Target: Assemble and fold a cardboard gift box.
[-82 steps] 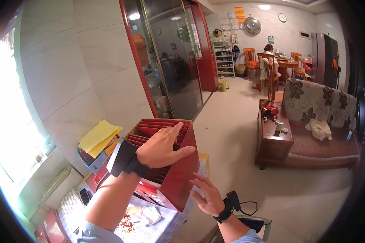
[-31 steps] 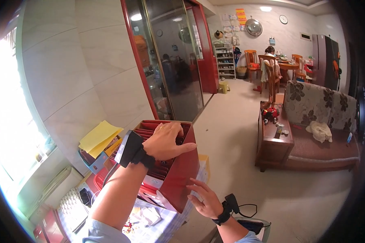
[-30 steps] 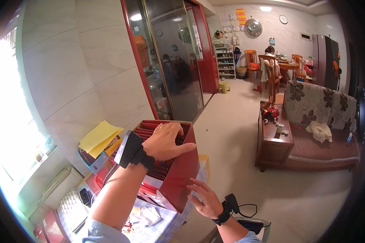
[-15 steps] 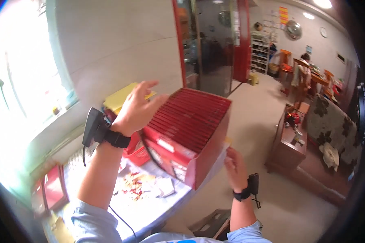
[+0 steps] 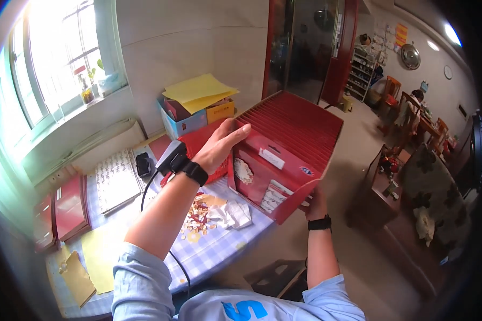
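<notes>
A large red box (image 5: 290, 160) packed with many thin upright red boards sits at the far right edge of the table, its front turned partly to me. My left hand (image 5: 223, 145) is on its upper left edge, thumb along the top and fingers against the side. At the lower right corner, my right hand (image 5: 316, 202) reaches under and behind the box, most of its fingers hidden. Through a gap in the box's front, a pale bundle (image 5: 244, 171) and striped white pieces (image 5: 276, 196) show. Both wrists wear black straps with small devices.
Small red and tan scraps (image 5: 199, 218) and a crumpled white tissue (image 5: 231, 215) lie on the checked tablecloth (image 5: 219, 251). A red basket (image 5: 209, 160) and a blue box (image 5: 182, 124) stand behind. Red folders (image 5: 70, 206) and a patterned book (image 5: 118, 181) are at left.
My left hand has come down onto the box's upper left edge. From beside the box, my right hand has closed in on its lower right corner. The view has shifted left.
</notes>
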Motion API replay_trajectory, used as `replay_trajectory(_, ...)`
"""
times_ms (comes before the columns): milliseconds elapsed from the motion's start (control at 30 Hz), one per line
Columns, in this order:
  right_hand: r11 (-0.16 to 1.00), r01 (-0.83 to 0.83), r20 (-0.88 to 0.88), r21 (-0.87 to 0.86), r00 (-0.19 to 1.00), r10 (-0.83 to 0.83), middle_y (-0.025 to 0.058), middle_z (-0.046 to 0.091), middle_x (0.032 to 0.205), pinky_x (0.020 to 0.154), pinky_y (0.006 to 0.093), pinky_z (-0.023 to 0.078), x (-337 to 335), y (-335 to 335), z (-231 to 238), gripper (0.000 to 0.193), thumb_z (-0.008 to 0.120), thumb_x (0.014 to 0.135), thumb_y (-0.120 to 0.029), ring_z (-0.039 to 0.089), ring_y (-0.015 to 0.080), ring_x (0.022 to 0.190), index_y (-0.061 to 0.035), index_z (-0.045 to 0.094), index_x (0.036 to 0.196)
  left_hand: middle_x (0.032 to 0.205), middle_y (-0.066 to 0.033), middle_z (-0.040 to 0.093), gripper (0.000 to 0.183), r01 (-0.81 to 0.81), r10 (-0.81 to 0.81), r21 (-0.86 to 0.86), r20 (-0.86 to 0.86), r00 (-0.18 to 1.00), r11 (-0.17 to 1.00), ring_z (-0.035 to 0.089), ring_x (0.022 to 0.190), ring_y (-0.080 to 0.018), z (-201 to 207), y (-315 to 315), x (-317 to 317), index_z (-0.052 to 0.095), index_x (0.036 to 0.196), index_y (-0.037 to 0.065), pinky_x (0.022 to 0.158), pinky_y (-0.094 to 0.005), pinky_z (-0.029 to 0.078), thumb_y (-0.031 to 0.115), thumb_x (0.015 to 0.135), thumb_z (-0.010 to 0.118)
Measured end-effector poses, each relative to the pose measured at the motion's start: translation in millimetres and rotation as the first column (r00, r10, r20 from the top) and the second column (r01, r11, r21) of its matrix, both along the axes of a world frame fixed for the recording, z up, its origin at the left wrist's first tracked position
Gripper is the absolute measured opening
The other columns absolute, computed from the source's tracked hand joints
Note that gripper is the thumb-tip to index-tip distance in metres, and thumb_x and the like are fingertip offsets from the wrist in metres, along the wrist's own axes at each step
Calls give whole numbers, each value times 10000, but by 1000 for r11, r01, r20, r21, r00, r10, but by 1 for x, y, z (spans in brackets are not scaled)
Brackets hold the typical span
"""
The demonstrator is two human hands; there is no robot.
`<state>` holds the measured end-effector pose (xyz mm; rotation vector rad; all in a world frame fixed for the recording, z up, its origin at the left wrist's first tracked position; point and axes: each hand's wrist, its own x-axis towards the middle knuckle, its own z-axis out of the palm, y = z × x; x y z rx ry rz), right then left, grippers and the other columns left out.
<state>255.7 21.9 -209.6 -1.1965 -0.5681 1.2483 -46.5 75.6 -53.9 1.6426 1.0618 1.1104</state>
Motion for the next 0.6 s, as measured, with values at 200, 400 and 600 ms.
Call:
replay_trajectory(200, 822, -82, -288, 564, 913, 289, 146, 531, 1362, 936, 464, 537, 14, 11, -27, 498, 407, 1023, -396, 570, 310, 1179, -56, 430, 1387, 1381, -78, 474, 683, 272, -272, 37, 251, 929, 962, 456, 1260, -170, 5, -11, 16, 368, 1452, 65, 1078, -336, 334, 537, 969, 474)
replay_trajectory(400, 849, -4, -309, 528, 930, 197, 148, 538, 1349, 937, 463, 537, 18, 11, -20, 492, 407, 1023, -394, 573, 307, 1171, -57, 440, 1379, 1387, -117, 446, 641, 251, -285, 145, 322, 903, 957, 403, 1303, -196, 12, -32, 52, 310, 1457, 14, 1097, -322, 302, 449, 1008, 449)
replay_trajectory(600, 837, 82, -295, 541, 950, 98, 149, 544, 1337, 937, 462, 536, 35, -11, -2, 486, 406, 1023, -393, 576, 304, 1163, -57, 449, 1372, 1401, -136, 436, 642, 330, -392, 228, 333, 858, 916, 407, 1300, -203, 30, -61, 71, 294, 1456, -9, 1099, -337, 311, 370, 992, 526)
